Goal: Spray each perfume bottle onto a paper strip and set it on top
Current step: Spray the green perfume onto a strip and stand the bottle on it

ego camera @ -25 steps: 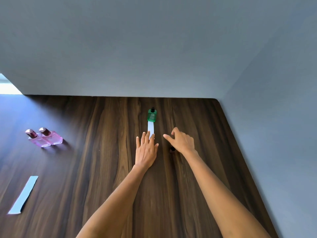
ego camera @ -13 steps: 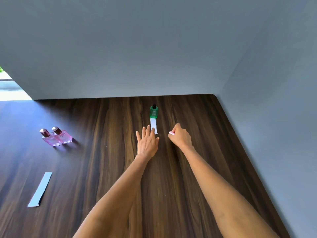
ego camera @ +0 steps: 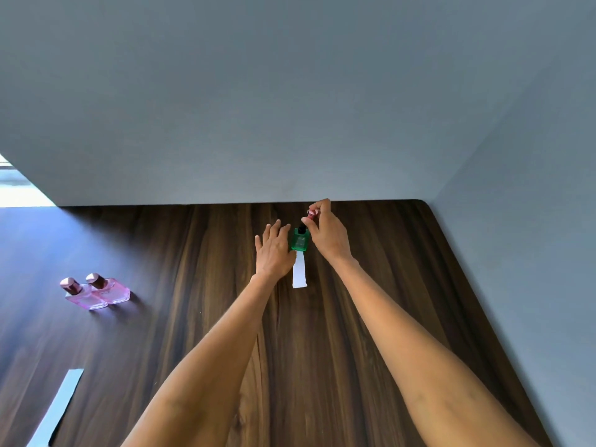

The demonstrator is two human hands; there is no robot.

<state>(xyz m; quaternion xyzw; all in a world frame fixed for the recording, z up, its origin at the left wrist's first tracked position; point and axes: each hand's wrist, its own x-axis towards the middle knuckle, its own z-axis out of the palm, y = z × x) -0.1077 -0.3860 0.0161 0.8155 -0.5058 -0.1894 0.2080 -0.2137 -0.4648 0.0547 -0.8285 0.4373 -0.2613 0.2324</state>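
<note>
Green perfume bottle [ego camera: 300, 240] standing on a paper strip [ego camera: 299, 273], centre frame, on the tabletop [ego camera: 371, 259].
The right hand [ego camera: 325, 232] pinches a small pinkish cap [ego camera: 312, 214] above the bottle; the left hand [ego camera: 273, 251] lies flat, fingers spread, just beside it. Two pink bottles [ego camera: 96, 291] stand at left.

no legible text, no readable label on the green bottle [ego camera: 300, 240], none on the pink bottles [ego camera: 96, 291]

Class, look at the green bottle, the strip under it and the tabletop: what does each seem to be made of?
Green bottle: clear tinted glass or plastic, since light passes through it; which one is unclear. Strip: thin matte white paper, lying flat. Tabletop: dark wood or wood-look laminate, with streaked grain and a soft sheen.
</note>
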